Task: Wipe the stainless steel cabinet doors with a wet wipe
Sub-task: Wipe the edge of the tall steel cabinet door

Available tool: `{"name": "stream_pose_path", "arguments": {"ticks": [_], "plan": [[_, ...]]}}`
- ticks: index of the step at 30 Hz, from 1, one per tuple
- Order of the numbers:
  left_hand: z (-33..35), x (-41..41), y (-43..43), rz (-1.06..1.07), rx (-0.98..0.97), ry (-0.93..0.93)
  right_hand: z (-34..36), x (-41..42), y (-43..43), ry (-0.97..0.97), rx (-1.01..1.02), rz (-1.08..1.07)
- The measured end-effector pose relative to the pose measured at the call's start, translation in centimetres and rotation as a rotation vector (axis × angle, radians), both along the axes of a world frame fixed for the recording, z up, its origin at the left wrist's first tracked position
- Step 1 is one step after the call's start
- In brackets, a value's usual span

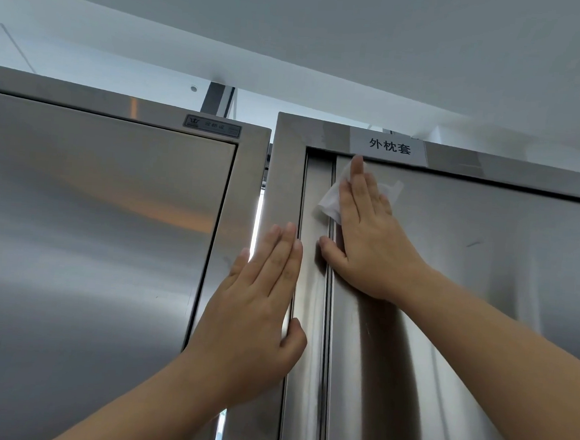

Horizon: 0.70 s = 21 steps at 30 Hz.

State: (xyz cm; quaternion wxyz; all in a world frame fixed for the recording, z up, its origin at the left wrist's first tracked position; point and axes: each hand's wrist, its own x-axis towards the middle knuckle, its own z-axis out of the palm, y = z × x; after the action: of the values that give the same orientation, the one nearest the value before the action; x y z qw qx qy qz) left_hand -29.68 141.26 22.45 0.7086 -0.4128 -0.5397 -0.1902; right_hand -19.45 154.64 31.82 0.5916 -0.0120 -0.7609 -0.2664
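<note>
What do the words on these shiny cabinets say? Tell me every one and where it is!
"外枕套": black characters on the white paper label on the right cabinet, along its top frame.
Small dark nameplate on the left cabinet, along its top frame: a crown mark and some characters, too blurred to read.
No other writing shows.

The scene is taken from a single wide-angle head-worn camera, faced forward and tilted upward, held close to the tops of the cabinet doors (92, 223), with the ceiling (329, 33) caught above them.
</note>
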Motion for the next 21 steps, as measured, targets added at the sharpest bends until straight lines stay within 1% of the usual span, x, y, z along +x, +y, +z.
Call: {"name": "stream_pose_path", "arguments": {"ticks": [3,6,11,13,17,21], "plan": [[0.0,0.0,0.0,-0.003,0.004,0.007,0.0,0.1,0.0,-0.023,-0.038,-0.019],[0.0,0.0,-0.1,0.000,-0.002,0.000,0.0,0.2,0.0,-0.016,-0.025,-0.021],[0.0,0.1,-0.1,-0.017,-0.007,0.000,-0.1,0.5,-0.1,-0.051,-0.058,-0.091],[0.1,0.1,-0.1,-0.009,-0.005,0.000,0.4,0.6,-0.2,-0.045,-0.046,-0.106],[0.0,0.1,-0.1,-0.029,-0.018,-0.005,2.1,0.7,-0.6,-0.034,-0.087,-0.140],[0.1,0.1,-0.1,-0.012,-0.003,0.013,1.6,0.6,-0.4,-0.032,-0.084,-0.126]]}}
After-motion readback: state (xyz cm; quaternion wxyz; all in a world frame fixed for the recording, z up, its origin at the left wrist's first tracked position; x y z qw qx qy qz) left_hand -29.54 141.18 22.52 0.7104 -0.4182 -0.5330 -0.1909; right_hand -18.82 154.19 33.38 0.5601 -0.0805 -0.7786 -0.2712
